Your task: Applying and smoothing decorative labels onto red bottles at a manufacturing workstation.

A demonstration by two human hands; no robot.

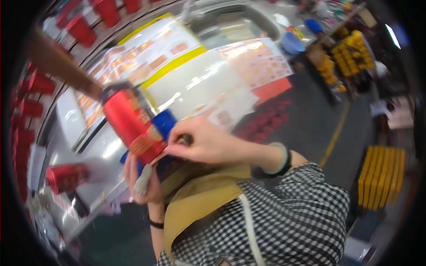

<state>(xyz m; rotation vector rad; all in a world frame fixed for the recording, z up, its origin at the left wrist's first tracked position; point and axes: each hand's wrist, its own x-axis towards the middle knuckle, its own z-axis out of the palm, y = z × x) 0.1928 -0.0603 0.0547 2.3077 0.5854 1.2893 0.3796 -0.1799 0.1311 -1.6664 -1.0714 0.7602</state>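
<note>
A red cylindrical canister with a dark cap lies tilted in front of me, its lower end toward my body. An orange label sits near that end. My left hand is closed about the lower end, with a whitish-grey wrap on its thumb. From the right, my right hand reaches to the same end, fingers curled in a pinch beside the label. A small dark round object shows between these fingers; its kind is unclear. Something blue sits behind the canister, partly hidden.
Printed sheets and a yellow-edged board cover the counter beyond my hands. Another red canister lies at the left. A metal sink is at the back. Yellow crates stand at the right, and red containers line the far left.
</note>
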